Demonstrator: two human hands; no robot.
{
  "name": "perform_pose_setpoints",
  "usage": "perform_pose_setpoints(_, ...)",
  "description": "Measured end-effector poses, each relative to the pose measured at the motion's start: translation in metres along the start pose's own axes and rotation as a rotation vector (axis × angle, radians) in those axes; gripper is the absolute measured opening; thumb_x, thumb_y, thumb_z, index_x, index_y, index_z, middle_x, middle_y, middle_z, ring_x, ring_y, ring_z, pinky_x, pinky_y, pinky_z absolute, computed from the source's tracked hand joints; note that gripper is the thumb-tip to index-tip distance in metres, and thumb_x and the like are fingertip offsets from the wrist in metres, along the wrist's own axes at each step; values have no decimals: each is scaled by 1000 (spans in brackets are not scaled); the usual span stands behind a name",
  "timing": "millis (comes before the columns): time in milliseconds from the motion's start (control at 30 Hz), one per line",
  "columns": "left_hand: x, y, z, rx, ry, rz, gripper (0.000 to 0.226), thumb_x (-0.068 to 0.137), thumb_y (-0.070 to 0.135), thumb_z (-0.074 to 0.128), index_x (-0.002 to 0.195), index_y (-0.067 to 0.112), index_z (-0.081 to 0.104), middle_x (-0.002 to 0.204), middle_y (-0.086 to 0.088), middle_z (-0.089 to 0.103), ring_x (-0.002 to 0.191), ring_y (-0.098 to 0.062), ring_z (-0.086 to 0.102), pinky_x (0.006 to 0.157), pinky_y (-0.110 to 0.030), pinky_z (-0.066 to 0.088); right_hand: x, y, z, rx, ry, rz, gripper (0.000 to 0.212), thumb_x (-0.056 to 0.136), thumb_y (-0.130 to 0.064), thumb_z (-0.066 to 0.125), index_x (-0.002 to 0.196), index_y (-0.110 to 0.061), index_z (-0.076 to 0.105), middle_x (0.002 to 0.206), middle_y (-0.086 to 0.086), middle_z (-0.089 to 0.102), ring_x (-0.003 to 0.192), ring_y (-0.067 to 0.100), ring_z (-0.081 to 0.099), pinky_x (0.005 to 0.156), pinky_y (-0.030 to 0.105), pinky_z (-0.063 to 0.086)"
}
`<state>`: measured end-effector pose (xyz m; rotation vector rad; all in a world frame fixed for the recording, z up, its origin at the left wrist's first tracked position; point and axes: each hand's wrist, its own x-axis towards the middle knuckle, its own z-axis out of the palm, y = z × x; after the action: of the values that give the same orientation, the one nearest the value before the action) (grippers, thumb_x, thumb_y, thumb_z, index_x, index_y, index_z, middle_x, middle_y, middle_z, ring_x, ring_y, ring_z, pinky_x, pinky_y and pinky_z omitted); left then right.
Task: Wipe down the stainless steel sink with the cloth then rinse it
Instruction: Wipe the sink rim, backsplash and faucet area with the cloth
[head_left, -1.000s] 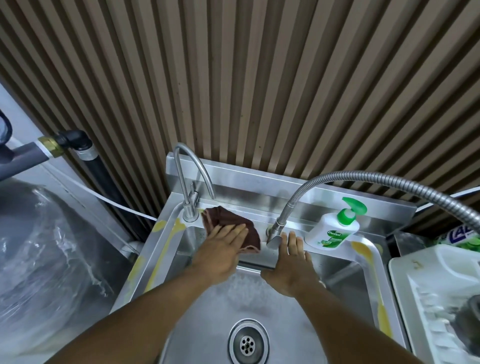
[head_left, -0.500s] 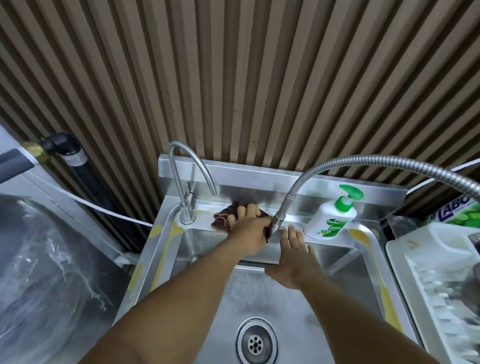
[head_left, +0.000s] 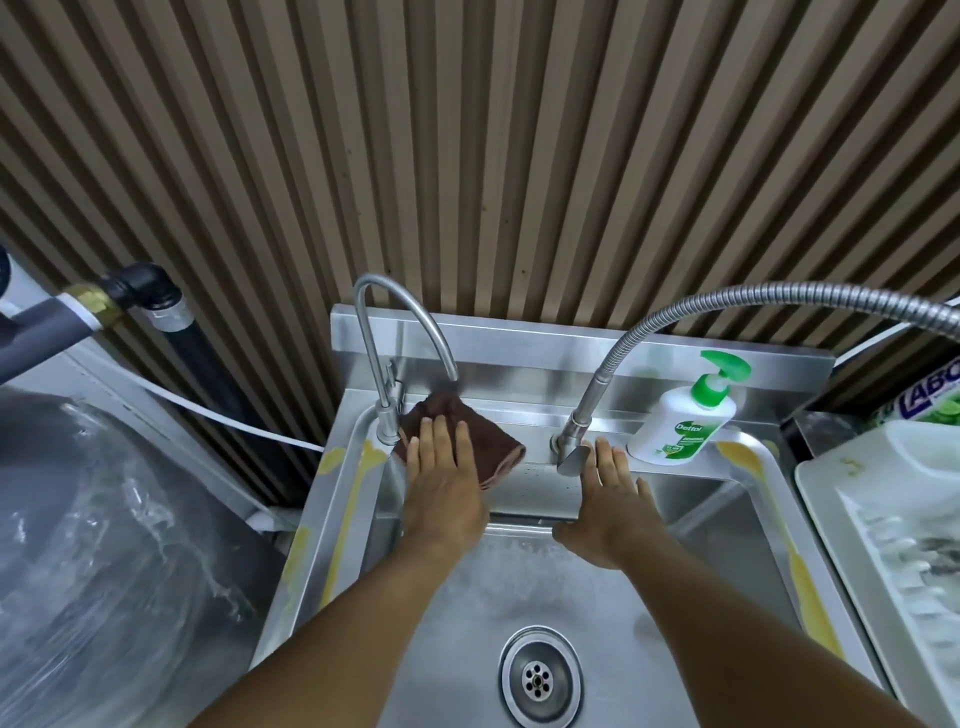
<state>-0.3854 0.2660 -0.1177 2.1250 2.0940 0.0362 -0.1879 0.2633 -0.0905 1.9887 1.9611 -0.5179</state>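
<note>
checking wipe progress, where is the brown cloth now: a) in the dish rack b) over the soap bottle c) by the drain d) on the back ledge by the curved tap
D: the left hand presses the cloth flat on the sink ledge beside the curved tap.

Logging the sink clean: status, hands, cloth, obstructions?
Left hand flat on brown cloth beside gooseneck tap. Right hand open on sink ledge. Dettol bottle on ledge beside it.

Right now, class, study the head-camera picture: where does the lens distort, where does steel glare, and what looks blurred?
Head view: the wide lens fans the wall slats outward; glare streaks the sink's backsplash; the plastic-wrapped bulk at left and the dish rack at right smear; the cloth, left hand and right hand are sharp.
</note>
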Motion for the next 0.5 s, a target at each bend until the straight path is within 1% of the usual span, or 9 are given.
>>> perform_pose_setpoints(100,14,8,-7,-41,-28,-126,90,95,28,54,156,0,-6,162,-30,-8,151,-43,-8,123,-51,-4,0,0,1,-5,6,0,111,87,-60,53,157,-15,-20,164,2,-30,152,22,-24,125,48,4)
perform_pose_setpoints(167,19,20,-11,-69,-46,-153,84,98,25,48,156,-2,-6,161,-33,-9,150,-46,-7,123,-54,-3,1,0,2,0,16,2,112,87,-60,54,157,-14,-20,164,3,-29,152,22,-24,125,49,5)
perform_pose_setpoints(200,19,28,-12,-75,-55,-127,81,99,21,45,156,-2,-7,160,-34,-9,150,-47,-7,123,-55,-3,0,-1,3,3,20,3,112,86,-61,54,157,-14,-20,164,3,-28,152,22,-23,125,48,5)
perform_pose_setpoints(267,19,46,-14,-79,-70,-8,76,99,15,41,156,-1,-8,161,-33,-7,150,-46,-5,123,-54,-5,1,-1,4,5,22,4,113,86,-61,54,157,-13,-20,164,3,-28,152,22,-23,125,48,5)
perform_pose_setpoints(333,21,60,-13,-71,-78,89,74,99,12,40,157,1,-6,162,-30,-4,151,-45,-3,123,-52,-4,1,-1,3,4,19,2,112,86,-60,54,157,-13,-19,164,3,-28,152,22,-23,125,48,5)
perform_pose_setpoints(400,22,65,-11,-44,-80,114,74,99,13,41,157,3,-4,163,-28,-3,151,-45,-2,123,-52,-3,1,0,4,13,18,3,112,86,-58,55,157,-14,-20,164,2,-29,152,21,-24,125,47,4)
perform_pose_setpoints(500,25,53,-14,4,-65,61,80,95,14,49,157,2,0,163,-25,3,150,-45,3,123,-54,-1,2,1,7,14,35,0,113,85,-58,55,157,-14,-20,164,3,-29,152,22,-24,125,47,6)
